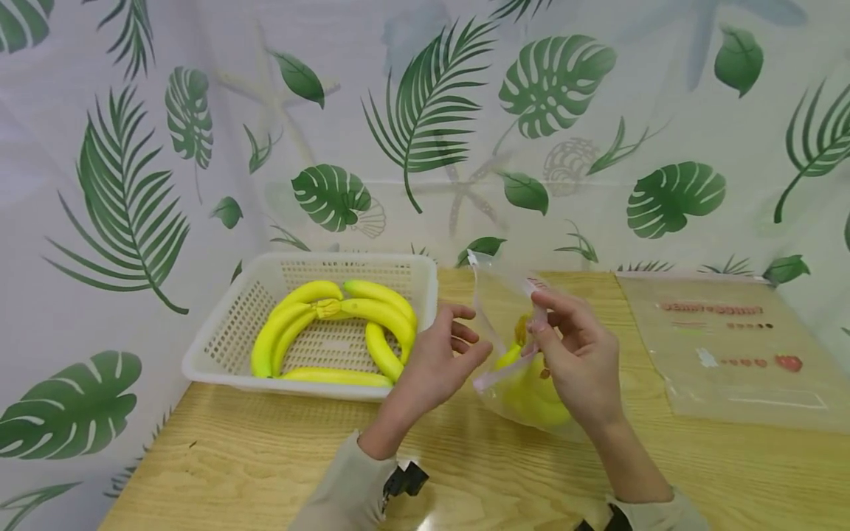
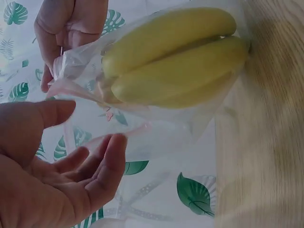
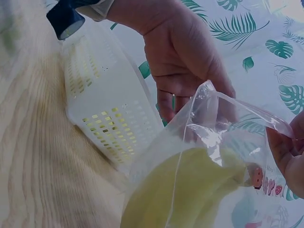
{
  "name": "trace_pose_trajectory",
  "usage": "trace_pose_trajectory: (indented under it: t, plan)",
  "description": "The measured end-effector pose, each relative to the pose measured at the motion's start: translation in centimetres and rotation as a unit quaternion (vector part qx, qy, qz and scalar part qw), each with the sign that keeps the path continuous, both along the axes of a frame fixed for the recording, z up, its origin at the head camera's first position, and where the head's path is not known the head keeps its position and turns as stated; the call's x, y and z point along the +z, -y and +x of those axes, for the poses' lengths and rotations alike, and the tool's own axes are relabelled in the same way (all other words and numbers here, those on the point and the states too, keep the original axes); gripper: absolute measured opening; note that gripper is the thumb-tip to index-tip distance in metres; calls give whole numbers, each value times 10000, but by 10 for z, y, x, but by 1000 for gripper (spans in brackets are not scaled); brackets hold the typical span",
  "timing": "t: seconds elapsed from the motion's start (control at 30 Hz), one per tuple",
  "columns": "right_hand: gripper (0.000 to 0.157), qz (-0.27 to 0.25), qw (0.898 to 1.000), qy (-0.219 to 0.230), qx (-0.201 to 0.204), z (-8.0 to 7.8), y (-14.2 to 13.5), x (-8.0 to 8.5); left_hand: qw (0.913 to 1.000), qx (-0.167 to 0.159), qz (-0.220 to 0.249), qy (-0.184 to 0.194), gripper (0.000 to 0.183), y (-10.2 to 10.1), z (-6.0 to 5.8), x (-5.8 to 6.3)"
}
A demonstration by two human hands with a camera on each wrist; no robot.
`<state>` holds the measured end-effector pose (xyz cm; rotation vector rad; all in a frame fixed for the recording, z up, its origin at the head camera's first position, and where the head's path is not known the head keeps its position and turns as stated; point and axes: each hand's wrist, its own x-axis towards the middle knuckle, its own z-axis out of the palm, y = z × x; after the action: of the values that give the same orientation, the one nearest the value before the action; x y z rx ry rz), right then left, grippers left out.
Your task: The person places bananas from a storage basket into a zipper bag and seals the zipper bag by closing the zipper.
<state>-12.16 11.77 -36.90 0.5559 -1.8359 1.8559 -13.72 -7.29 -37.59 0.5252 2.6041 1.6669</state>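
A clear zip bag (image 1: 488,284) with a pinkish zip edge holds a bunch of yellow bananas (image 1: 531,398), stems toward the bag's mouth. My right hand (image 1: 584,361) pinches the zip edge on the right side between thumb and fingers. Left of the mouth, my left hand (image 1: 441,358) has its fingers spread and relaxed, thumb apart from them. In the left wrist view those left fingers (image 2: 111,164) lie close to the open zip edge, with nothing gripped. The bananas (image 2: 180,61) show through the clear plastic there.
A white perforated basket (image 1: 202,365) with several bananas (image 1: 285,332) stands left of the bag. Another clear bag (image 1: 724,391) with strawberry prints lies flat on the wooden table (image 1: 265,457) at the right. Behind the table hangs a leaf-patterned cloth (image 1: 432,110).
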Motion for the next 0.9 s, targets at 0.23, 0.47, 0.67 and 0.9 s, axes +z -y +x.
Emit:
trace_pose_trajectory:
  t: [0.23, 0.47, 0.67, 0.9]
  plan:
    - [31, 69, 9999, -83, 106, 0, 2, -1, 9933, -700, -696, 594, 33, 6, 1, 4]
    - [31, 477, 9988, -123, 75, 2, 6, -2, 9901, -965, -580, 834, 14, 5, 2, 9]
    - [33, 397, 9981, 231, -423, 5, 3, 9, 9988, -175, -399, -222, 14, -3, 10, 15]
    - [30, -65, 9958, 760, -497, 9, -4, 21, 9883, 543, -919, -1094, 24, -11, 17, 23]
